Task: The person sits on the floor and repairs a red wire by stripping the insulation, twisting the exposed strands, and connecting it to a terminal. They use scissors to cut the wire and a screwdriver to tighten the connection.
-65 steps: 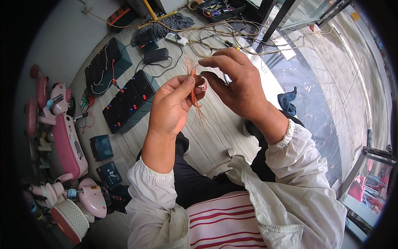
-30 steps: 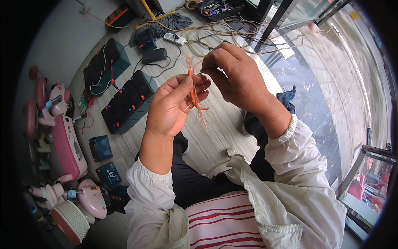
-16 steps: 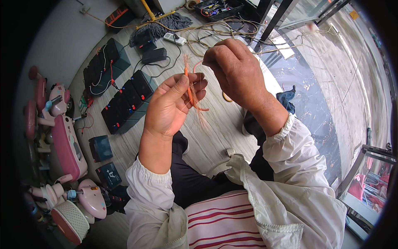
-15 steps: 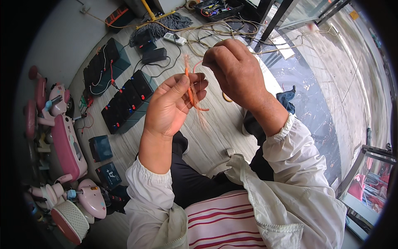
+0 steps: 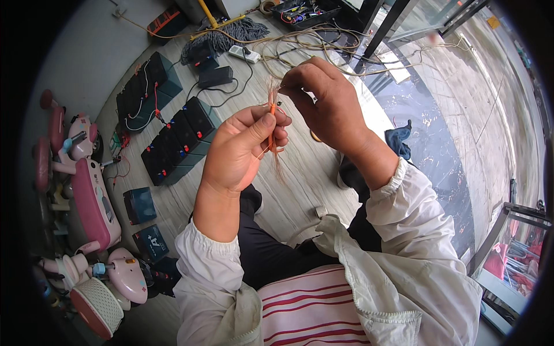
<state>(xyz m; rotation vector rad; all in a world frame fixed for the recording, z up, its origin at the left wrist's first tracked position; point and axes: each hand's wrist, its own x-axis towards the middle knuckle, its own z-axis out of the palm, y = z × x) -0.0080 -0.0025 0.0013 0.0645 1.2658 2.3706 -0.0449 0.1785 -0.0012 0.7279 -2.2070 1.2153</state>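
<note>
In my left hand [image 5: 234, 144] is a short orange wire [image 5: 272, 118], pinched upright between thumb and fingers. Fine bare copper strands [image 5: 272, 91] fan out from its upper end, and a looser bunch of strands hangs below the grip. Close to the upper strands, my right hand [image 5: 329, 98] is bent over with thumb and fingertips together. What those fingertips pinch is too small to make out. Both hands are raised in front of me, over the floor.
Black batteries [image 5: 179, 135] stand in groups on the left, some joined by wires. Beyond are a mop [image 5: 231, 34], a white power strip [image 5: 244, 54], tangled cable [image 5: 300, 49] and a tool tray [image 5: 306, 12]. Pink children's ride-on parts [image 5: 95, 202] line the left wall.
The orange wire has turned more upright in my left hand and shifted slightly right. Its upper strands are spread wider. My right fingertips have come down slightly beside them.
</note>
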